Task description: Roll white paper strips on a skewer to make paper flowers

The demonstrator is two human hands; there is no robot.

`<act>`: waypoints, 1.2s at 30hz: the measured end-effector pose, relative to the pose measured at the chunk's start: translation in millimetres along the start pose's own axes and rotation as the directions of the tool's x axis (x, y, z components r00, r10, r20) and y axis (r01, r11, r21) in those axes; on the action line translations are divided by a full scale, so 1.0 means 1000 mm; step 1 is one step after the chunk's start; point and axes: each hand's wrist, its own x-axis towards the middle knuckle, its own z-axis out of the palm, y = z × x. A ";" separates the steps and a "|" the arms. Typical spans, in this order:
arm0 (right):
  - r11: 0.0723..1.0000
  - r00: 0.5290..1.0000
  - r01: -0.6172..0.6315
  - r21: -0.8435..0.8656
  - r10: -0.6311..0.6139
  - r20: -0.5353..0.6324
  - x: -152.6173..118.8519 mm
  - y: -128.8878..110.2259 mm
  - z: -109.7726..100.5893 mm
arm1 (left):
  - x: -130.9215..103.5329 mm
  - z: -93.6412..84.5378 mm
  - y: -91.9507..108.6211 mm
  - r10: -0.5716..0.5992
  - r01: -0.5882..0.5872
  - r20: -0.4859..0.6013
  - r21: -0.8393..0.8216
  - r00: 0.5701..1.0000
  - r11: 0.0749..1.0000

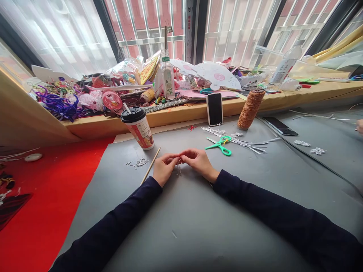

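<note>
Both hands (pixel 165 167) (pixel 199 163) pinch thin, whitish cord (pixel 178 169), its slender ends hanging below.

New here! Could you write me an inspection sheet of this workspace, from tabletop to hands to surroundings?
Surface: grey mat; red surface at left.
Job's things: thin white strands; green scissors and white strips beyond.
Clutter: lidded cup, wooden stick, white scraps, brown spool, upright phone, flat phone; craft materials heaped on the ledge.
Hands: left hand and right hand meet at the fingertips, pinching the strands.
Cables: one dark cable crosses the mat at right.
Surroundings: barred windows behind; part of another person's hand at the right edge.
</note>
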 end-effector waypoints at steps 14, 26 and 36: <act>0.986 0.993 0.032 -0.166 -0.012 0.116 0.000 -0.006 -0.003 | 0.005 -0.001 -0.005 -0.110 0.116 0.113 -0.049 0.988 0.992; 0.750 0.897 0.426 -0.506 -0.278 0.342 0.003 -0.001 -0.019 | 0.007 -0.014 0.004 -0.283 0.341 0.321 -0.140 0.904 0.929; 0.884 0.960 0.249 -0.397 -0.171 0.222 0.001 -0.006 -0.014 | 0.005 -0.007 -0.007 -0.119 0.142 0.174 -0.130 0.978 0.981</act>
